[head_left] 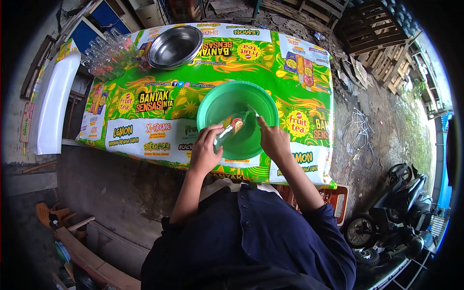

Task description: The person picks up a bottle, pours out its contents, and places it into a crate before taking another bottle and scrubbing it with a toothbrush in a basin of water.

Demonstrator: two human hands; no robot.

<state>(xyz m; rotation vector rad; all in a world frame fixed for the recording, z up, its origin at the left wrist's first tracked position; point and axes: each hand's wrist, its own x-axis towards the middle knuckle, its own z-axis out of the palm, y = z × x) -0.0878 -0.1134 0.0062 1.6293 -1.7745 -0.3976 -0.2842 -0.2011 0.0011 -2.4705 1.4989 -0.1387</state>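
Note:
A clear glass bottle with a red and yellow label lies tilted inside a round green plastic basin. My left hand is closed around the bottle's lower end, at the near left side of the basin. Over the right part of the basin, my right hand is closed on a thin pale tool. Its tip is by the upper end of the bottle; I cannot make out its kind or whether it touches the glass.
Several glass bottles stand at the table's far left, beside metal bowls. A green printed cover lies over the table. A red crate sits below the near right corner. Motorbikes and wooden pallets are on the right.

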